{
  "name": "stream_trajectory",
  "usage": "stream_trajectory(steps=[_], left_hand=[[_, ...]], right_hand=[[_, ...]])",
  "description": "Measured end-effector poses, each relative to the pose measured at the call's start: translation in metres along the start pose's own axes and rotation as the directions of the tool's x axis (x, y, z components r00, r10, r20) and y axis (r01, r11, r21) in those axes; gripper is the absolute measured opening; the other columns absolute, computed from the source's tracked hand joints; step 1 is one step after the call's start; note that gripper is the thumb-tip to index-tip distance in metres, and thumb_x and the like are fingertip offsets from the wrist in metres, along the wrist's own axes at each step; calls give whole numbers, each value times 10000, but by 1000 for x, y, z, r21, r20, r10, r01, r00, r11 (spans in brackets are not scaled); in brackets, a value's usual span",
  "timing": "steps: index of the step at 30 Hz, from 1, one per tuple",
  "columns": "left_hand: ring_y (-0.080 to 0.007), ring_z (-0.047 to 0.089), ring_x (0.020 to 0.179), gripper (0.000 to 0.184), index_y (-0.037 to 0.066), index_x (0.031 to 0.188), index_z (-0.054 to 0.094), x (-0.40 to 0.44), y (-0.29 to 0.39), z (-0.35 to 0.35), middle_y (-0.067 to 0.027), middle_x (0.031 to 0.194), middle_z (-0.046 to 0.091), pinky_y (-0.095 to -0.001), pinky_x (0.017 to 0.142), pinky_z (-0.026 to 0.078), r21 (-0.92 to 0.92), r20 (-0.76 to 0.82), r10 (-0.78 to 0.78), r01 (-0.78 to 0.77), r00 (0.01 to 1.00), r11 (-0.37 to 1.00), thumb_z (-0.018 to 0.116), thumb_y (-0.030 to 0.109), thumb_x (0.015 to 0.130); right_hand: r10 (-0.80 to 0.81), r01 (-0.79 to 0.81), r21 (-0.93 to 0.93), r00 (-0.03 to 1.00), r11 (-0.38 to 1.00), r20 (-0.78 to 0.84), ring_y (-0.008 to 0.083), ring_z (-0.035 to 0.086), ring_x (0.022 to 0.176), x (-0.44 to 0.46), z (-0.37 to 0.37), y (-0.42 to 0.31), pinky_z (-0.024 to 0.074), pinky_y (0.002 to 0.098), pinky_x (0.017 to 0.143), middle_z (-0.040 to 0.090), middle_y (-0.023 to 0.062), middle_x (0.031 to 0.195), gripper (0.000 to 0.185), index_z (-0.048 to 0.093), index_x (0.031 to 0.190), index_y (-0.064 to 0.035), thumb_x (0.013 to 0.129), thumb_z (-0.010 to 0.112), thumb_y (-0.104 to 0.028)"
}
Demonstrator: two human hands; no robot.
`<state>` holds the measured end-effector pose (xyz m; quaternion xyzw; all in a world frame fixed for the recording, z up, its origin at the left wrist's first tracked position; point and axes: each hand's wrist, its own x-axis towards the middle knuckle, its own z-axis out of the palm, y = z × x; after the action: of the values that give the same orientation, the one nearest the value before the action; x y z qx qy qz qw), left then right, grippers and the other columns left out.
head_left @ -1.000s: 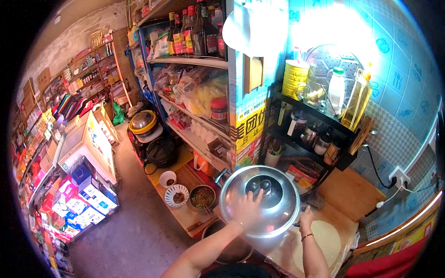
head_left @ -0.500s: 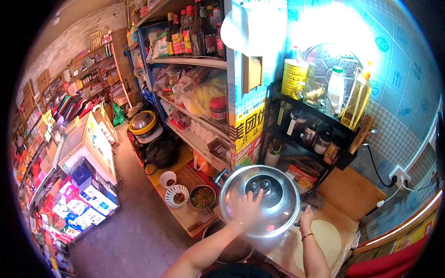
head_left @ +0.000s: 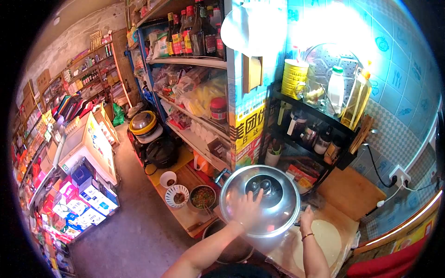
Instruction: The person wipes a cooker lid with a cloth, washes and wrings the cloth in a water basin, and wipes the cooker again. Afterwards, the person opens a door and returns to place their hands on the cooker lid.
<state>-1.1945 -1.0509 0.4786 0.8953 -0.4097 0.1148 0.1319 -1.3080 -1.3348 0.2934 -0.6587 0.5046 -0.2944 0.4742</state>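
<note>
A shiny domed metal lid (head_left: pixel 278 221) with a glass centre and black knob covers a pan whose handle sticks out at the back left. My left hand (head_left: pixel 248 208) rests on the lid with its fingers spread, the fingertips at the knob. On the right, my right hand (head_left: pixel 306 220) is closed round a dark handle at the lid's right side, mostly hidden by the fingers. A round sheet of pale dough (head_left: pixel 327 241) lies on the board partly under my right forearm. Below the lid, a dark pot (head_left: pixel 227 250) is partly hidden by my left arm.
Left of the lid are a bowl of chopped greens (head_left: pixel 202 197), a striped bowl (head_left: pixel 176 196), a small white bowl (head_left: pixel 168 179) and a knife (head_left: pixel 197 228). A black rack (head_left: pixel 320 109) with bottles stands behind. A wooden board (head_left: pixel 351 193) leans at the wall.
</note>
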Motion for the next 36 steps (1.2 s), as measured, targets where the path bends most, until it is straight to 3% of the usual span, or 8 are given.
stream_trajectory(steps=[4,12,16,18,19,21,25,36], left_hand=[[-302,503,913,697,112,1362,350,-1,-1,5,-191,1077,493,-399,726,423,29,-32,15,-14,999,999,623,324,758],[-310,500,928,704,110,1368,339,0,-2,5,-198,1101,483,-409,747,424,37,11,5,-5,1000,999,620,330,762],[-309,499,932,705,111,1370,336,0,-2,4,-194,1100,482,-408,747,424,29,7,10,-11,1000,1000,619,331,763],[-306,498,936,706,111,1370,336,0,-2,4,-193,1102,482,-407,744,423,31,30,5,-6,1000,1000,619,332,762],[-306,498,936,706,111,1370,336,0,-2,4,-193,1102,482,-407,744,423,30,30,5,-6,1000,1000,619,332,762],[-300,500,926,701,111,1365,343,1,-1,4,-192,1099,483,-402,734,423,20,32,-2,1,999,1000,620,331,760],[-295,502,913,696,114,1361,350,0,-1,3,-189,1091,485,-399,724,423,33,16,-1,1,1000,999,621,331,758],[-292,502,905,699,124,1360,354,0,-1,3,-177,1074,485,-400,712,426,35,-11,11,-11,1000,999,627,338,754]], right_hand=[[-28,28,0,999,1000,-25,321,569,618,2,2,6,409,437,602,586,222,666,505,563,748,106,947,374,-318],[1,-2,82,1000,997,22,230,502,429,-21,-7,-30,396,397,456,528,158,554,500,520,663,73,954,368,-305],[9,-10,44,1000,999,9,249,531,483,-21,-7,-29,415,408,505,552,178,586,500,534,686,84,953,371,-307],[-123,123,46,992,991,-15,188,462,401,-3,2,-2,379,337,391,476,81,527,497,503,700,15,952,368,-392],[-123,123,46,992,991,-15,188,462,401,0,1,2,379,337,391,476,81,527,497,503,700,15,952,368,-392],[25,-25,1,999,1000,30,282,566,597,-10,-5,-16,422,427,600,593,224,684,513,557,737,103,951,371,-324],[-47,45,-70,998,997,-31,271,563,590,-6,-2,-8,419,420,586,582,206,661,522,548,727,98,952,367,-336],[1,-4,80,999,997,42,204,489,444,-30,-11,-43,390,369,457,498,104,525,488,521,699,40,957,367,-344]])
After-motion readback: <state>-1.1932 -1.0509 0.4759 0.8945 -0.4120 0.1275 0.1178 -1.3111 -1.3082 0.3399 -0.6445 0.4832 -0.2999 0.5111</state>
